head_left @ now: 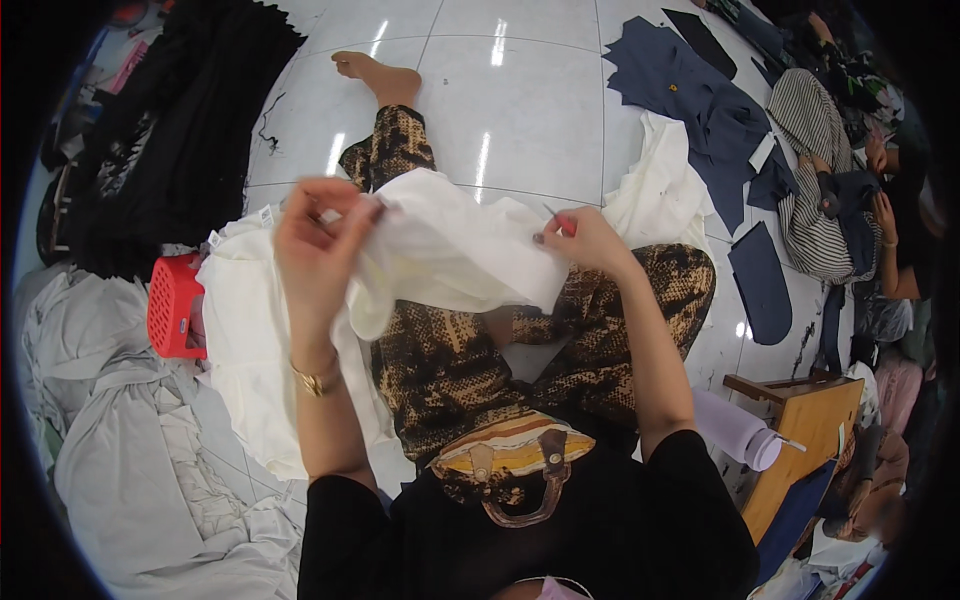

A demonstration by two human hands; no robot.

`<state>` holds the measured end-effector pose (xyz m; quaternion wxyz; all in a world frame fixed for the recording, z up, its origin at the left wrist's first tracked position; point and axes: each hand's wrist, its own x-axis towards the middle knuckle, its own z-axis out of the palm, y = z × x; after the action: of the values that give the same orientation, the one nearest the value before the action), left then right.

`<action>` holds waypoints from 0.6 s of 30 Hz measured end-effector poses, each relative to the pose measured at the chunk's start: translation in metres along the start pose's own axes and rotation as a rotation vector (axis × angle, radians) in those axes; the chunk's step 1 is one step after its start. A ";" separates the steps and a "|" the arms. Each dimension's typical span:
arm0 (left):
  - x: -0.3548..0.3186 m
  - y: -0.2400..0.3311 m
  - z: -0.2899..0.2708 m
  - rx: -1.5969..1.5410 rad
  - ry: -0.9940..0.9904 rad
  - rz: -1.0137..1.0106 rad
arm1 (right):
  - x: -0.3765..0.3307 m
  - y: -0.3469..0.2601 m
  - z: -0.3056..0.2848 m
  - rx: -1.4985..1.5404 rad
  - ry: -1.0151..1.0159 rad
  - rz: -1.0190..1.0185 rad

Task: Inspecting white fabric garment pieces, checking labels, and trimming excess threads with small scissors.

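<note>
A piece of white cloth (465,235) is stretched between my two hands above my lap. My left hand (325,245), slightly blurred, pinches its left end between thumb and fingers. My right hand (588,242) is closed round a small red-handled tool (568,226) with a thin metal tip, its kind not clear. The right fingertips also touch the cloth's right end. More white garments (250,350) lie heaped by my left thigh. Another white garment (660,180) rests beyond my right knee.
A red plastic stool (176,305) stands at left, near grey fabric (120,440) and a black cloth pile (170,130). Dark blue cut pieces (690,110) lie on the tiles at right. Nearby are a lilac bottle (735,425), a wooden stand (800,430) and another person (890,220).
</note>
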<state>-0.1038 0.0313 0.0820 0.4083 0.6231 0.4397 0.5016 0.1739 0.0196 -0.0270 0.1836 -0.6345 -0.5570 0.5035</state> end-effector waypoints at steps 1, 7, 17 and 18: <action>0.014 -0.001 -0.010 0.070 0.080 0.099 | 0.002 -0.010 -0.004 -0.002 -0.007 -0.010; 0.079 0.011 -0.043 0.150 0.281 0.342 | 0.013 -0.055 0.017 0.026 0.224 -0.590; 0.149 0.047 -0.128 0.093 0.480 0.544 | 0.045 -0.154 -0.079 -0.163 0.966 -0.546; 0.151 0.058 -0.129 0.050 0.489 0.579 | 0.040 -0.168 -0.091 -0.137 1.017 -0.620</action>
<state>-0.2062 0.1681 0.1978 0.1172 0.5933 0.3419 0.7193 0.1576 0.1371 0.1278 0.5242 -0.6139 -0.5898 0.0226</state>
